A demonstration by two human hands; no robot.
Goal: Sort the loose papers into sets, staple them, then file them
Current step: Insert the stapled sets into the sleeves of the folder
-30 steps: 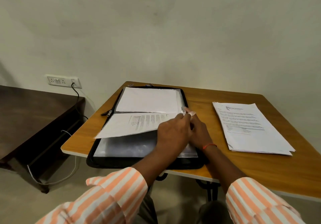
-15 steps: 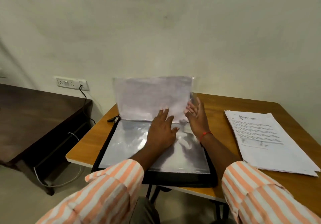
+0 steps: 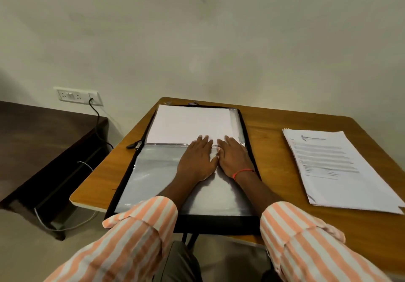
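Observation:
A black zip folder (image 3: 120,190) lies open on the wooden table (image 3: 269,128). Its far half shows a white sheet (image 3: 186,121) inside a clear sleeve. The near half is a bare clear sleeve (image 3: 151,172). My left hand (image 3: 197,159) and my right hand (image 3: 234,158) lie flat side by side, fingers straight, pressing on the folder across its middle fold. A stack of printed papers (image 3: 335,167) rests on the table to the right, apart from both hands.
The folder's zip pull (image 3: 137,145) sticks out on the left. A dark wooden cabinet (image 3: 39,150) stands left of the table, below a wall socket (image 3: 76,95) with a black cable plugged in. The wall runs close behind the table's far edge.
The sleeve page that stood upright half a second ago now lies flat on the far half. Both hands have come down flat next to each other on the fold.

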